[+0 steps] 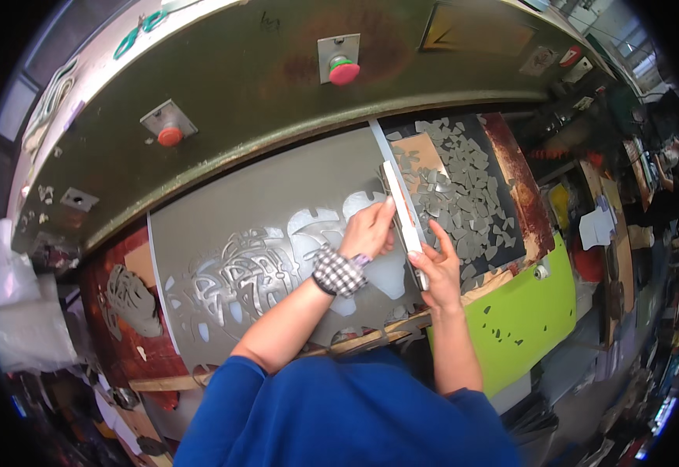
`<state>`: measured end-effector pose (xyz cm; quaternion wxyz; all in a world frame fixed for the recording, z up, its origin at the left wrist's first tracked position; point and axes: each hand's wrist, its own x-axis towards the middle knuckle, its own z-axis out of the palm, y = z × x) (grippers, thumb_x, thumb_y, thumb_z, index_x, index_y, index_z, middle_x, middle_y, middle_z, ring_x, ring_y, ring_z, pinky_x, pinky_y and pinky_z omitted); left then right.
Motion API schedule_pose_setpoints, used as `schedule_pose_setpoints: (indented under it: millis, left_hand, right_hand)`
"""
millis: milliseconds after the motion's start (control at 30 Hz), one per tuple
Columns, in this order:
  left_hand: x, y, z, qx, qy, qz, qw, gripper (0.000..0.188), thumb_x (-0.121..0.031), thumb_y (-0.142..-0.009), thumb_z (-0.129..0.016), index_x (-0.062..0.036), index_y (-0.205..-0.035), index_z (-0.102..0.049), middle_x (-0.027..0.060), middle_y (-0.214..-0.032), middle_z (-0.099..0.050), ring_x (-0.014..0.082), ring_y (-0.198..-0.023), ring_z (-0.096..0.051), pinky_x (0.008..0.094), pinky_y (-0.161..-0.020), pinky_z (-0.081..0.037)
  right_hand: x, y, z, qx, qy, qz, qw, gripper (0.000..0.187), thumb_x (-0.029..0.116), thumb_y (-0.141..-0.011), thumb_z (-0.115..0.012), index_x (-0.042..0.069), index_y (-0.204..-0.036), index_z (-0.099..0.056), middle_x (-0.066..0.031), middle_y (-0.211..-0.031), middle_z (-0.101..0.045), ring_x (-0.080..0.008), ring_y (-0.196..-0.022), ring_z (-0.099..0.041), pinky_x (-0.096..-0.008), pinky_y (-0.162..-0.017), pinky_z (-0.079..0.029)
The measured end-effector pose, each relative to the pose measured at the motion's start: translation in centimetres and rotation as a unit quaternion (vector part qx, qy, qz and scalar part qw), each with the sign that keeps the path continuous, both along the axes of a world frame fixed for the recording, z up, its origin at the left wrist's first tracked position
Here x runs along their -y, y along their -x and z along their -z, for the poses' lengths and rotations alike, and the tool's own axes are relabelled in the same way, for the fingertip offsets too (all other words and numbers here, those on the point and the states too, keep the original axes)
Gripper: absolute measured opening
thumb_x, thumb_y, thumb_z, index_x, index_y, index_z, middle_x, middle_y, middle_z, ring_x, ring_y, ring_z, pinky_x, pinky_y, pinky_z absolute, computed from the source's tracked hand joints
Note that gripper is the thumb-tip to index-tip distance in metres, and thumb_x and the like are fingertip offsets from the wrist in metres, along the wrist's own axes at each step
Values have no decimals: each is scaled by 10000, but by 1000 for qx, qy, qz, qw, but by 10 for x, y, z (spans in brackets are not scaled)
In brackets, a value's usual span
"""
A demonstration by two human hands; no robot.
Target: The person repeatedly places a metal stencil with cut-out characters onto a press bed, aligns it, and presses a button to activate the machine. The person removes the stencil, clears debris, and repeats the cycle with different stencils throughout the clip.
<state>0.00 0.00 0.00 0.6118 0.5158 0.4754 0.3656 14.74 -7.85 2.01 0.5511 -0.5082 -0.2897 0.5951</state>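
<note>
Gripping a white bar (400, 206) by its lower end, the right hand (439, 274) is holding it over the right edge of the grey sheet (238, 187); the left hand (369, 229), curled, is touching its side, grip unclear. Grey cutouts (464, 187) are covering the black board (495, 156).

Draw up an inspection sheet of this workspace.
Surface: grey sheet, shaped openings in its nearer part.
Job's things: long white bar, slanting over the sheet's right side.
Clutter: many small grey pieces at right; heaped grey cut-outs at left.
Hands: right hand holds the bar's near end; left hand at its left edge, grip unclear.
Cables: nothing seen for certain.
Surroundings: dark panel with reddish buttons beyond; lime-green sheet at near right.
</note>
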Motion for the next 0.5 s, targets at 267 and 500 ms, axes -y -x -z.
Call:
schedule_pose_setpoints:
  millis: [267,500]
  left_hand:
    - [-40,91,-49,139,-20,-251,958,371,-347,-1001,-422,7,-998,-535,135,-781,-592,250,-474,-585,347,-401,-502]
    - [14,197,-80,4,-76,-231,970,366,-321,-1029,-378,-15,-929,-552,52,-660,-572,118,-406,-509,252,-343,-422]
  right_hand:
    - [16,-60,11,-138,-70,164,974,518,100,-886,-623,27,-1352,-408,-177,-1195,-577,-273,-1050,-605,-399,-921,-531]
    - [48,-121,43,489,-84,260,829,762,100,-713,-820,-39,-1352,-431,-241,-1217,-580,-312,-1060,-595,-379,-914,-480]
